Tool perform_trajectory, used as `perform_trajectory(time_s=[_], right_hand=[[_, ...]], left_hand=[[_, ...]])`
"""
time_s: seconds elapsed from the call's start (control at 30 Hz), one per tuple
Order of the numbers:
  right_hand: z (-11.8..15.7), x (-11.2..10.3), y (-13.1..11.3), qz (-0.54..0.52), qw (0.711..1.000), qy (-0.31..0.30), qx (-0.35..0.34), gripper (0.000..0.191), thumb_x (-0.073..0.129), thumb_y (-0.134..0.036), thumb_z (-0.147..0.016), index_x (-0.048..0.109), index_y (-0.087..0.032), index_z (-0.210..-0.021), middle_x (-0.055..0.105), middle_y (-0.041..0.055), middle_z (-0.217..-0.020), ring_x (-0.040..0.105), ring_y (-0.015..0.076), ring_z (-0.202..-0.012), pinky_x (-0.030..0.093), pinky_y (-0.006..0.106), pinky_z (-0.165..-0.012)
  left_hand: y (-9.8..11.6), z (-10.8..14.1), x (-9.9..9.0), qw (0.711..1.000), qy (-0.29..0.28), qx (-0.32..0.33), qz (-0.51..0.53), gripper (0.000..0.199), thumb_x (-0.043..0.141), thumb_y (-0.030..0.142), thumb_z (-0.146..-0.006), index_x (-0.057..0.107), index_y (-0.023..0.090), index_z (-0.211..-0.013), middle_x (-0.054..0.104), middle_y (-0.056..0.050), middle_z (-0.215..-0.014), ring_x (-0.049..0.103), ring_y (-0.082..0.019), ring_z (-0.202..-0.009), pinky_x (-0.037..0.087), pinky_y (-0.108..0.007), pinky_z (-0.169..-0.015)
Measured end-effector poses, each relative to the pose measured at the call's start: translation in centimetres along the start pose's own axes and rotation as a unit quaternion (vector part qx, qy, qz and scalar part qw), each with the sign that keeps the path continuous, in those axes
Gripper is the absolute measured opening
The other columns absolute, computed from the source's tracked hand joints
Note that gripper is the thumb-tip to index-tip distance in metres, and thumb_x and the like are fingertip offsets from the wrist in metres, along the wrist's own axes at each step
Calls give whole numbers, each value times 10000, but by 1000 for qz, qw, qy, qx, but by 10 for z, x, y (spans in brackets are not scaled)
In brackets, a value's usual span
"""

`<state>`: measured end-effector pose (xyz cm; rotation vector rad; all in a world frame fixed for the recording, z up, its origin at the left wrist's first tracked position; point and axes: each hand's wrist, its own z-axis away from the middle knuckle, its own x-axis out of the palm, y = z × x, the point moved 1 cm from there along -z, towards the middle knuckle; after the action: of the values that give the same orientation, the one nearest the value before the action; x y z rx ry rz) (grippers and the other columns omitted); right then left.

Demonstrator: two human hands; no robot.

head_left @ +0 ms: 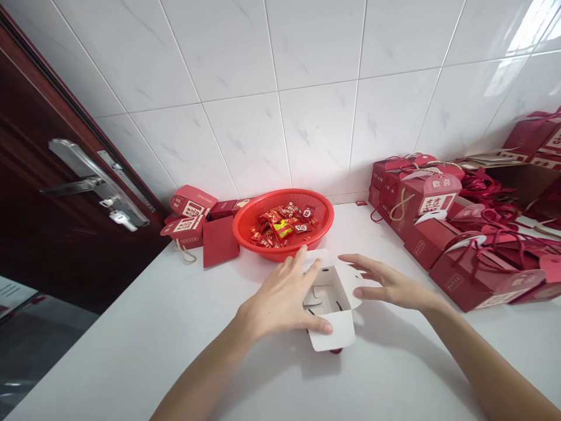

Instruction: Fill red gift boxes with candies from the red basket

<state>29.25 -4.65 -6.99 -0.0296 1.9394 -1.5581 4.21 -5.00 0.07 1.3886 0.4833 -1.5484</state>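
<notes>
A small box (332, 332) stands on the white table with its top flaps folded out, its white inside showing and no sweets visible in it. My left hand (280, 298) lies over the box's left side, fingers spread, the thumb on the near flap. At the right flap is my right hand (390, 283), its fingers apart and the thumb touching the flap's edge. Just behind the box sits a red plastic basket (249, 234) with wrapped sweets (283, 228) in it.
Several red gift boxes (473, 275) with cord handles crowd the table's right side. More red boxes (188, 231) and a flat red card (220, 241) lie at the back left. A tiled wall (315, 134) rises behind; a dark door (52, 234) is at left.
</notes>
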Motion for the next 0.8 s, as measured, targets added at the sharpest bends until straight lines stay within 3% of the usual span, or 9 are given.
perform_trajectory(time_s=[0.17,0.27,0.47,0.63,0.8], right_hand=[[-7,17,8,-53,998,-21,30,595,651,-519,-878,508,-278,-1402,480,104,-1510,553,285,-1296,471,471,-1099],[-16,30,14,-69,997,17,38,580,622,-559,-878,509,-247,-1354,521,124,-1451,617,269,-1194,510,453,-1043],[-45,44,19,-18,994,96,46,388,526,-572,-920,618,-224,-1066,693,90,-1155,687,241,-970,550,421,-887],[-67,36,6,53,992,114,4,358,554,-560,-903,654,-218,-937,723,73,-1016,686,223,-867,540,344,-727],[-87,10,-12,69,975,197,-76,364,559,-548,-898,687,-210,-854,729,66,-873,668,207,-790,517,326,-731]], left_hand=[[-2,8,-6,996,-45,-78,-17,1077,719,775,-549,435,238,-1439,474,-182,-1403,512,-456,-1247,492,-506,-937],[-6,9,-8,992,-45,-117,-25,1102,698,799,-524,435,216,-1422,539,-168,-1329,571,-432,-1165,506,-462,-887],[-16,3,-14,989,5,-150,-15,868,715,704,-590,549,190,-1269,674,-130,-1126,627,-387,-1106,487,-403,-879],[-22,3,-15,986,29,-163,11,774,725,686,-611,606,235,-1229,674,-128,-1210,587,-404,-1184,490,-394,-859],[-31,15,-23,982,122,-127,64,588,578,676,-804,634,287,-1241,686,-87,-1263,630,-351,-1151,502,-347,-807]])
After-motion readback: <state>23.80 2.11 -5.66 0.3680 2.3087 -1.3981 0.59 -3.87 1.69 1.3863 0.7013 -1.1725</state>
